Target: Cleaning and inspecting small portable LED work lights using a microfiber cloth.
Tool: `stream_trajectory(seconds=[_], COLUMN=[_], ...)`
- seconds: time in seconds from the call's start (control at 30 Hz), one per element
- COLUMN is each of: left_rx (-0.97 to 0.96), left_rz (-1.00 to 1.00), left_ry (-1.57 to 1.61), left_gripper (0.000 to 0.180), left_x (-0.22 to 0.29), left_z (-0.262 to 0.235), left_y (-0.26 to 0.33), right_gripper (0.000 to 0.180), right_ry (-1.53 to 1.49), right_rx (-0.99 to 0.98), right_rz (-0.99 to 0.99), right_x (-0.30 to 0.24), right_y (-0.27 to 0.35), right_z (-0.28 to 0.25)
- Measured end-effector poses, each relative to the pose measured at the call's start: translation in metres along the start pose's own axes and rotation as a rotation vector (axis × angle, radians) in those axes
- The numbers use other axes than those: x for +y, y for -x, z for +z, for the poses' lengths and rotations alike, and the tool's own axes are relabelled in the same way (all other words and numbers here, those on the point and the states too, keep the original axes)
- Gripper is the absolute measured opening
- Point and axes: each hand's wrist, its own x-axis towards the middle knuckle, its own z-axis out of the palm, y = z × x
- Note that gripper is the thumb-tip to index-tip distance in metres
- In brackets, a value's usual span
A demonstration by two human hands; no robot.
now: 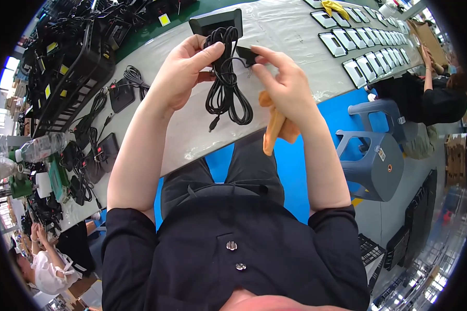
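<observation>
My left hand (192,67) is closed round a coiled black cable (223,93), thumb pressed on the upper loops; one plug end (213,123) dangles below. Between the fingertips of my right hand (280,78) is a small black flat piece (246,55); a thin wire runs from it toward the coil. An orange cloth (276,124) hangs under that same hand, apparently tucked in its lower fingers, which are hidden. Just beyond my left hand a black flat device (218,23) with raised edges rests on the table (192,140).
Left stands a black crate (78,78) heaped with cabled devices. More cabled units (122,96) and a clear plastic bottle (41,147) lie nearby. White-and-black frames (368,41) line the right of the table. Blue-grey stools (373,160) stand right; co-workers sit at both sides.
</observation>
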Motion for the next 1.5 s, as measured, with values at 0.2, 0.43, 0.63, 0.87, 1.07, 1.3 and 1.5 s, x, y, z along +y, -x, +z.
stream_trajectory(seconds=[0.2, 0.43, 0.63, 0.87, 1.07, 1.3, 1.5], left_rx=[-0.072, 0.257, 0.167, 0.225, 0.224, 0.161, 0.221], left_rz=[0.002, 0.202, 0.212, 0.058, 0.282, 0.488, 0.332], left_ry=[0.031, -0.403, -0.564, -0.008, -0.851, -1.256, -1.124], left_gripper=[0.034, 0.029, 0.030, 0.034, 0.036, 0.036, 0.034], left_x=[-0.008, -0.034, -0.040, -0.033, -0.036, -0.053, -0.050], left_z=[-0.020, -0.053, -0.041, -0.053, -0.043, -0.028, -0.018], left_y=[0.010, 0.010, 0.012, 0.011, 0.021, 0.021, 0.020], right_gripper=[0.021, 0.013, 0.024, 0.029, 0.024, 0.026, 0.020], right_ry=[0.192, 0.025, 0.491, 0.776, 0.576, 0.469, 0.351], right_rx=[-0.123, 0.198, 0.028, -0.019, -0.047, -0.106, 0.196], right_rz=[-0.120, -0.167, -0.172, -0.284, -0.084, -0.081, -0.275], right_x=[-0.002, -0.005, -0.009, -0.011, -0.029, -0.013, 0.000], right_y=[-0.024, -0.028, -0.027, -0.038, -0.034, -0.022, 0.006], right_z=[0.018, -0.005, 0.017, 0.009, -0.012, -0.020, -0.005])
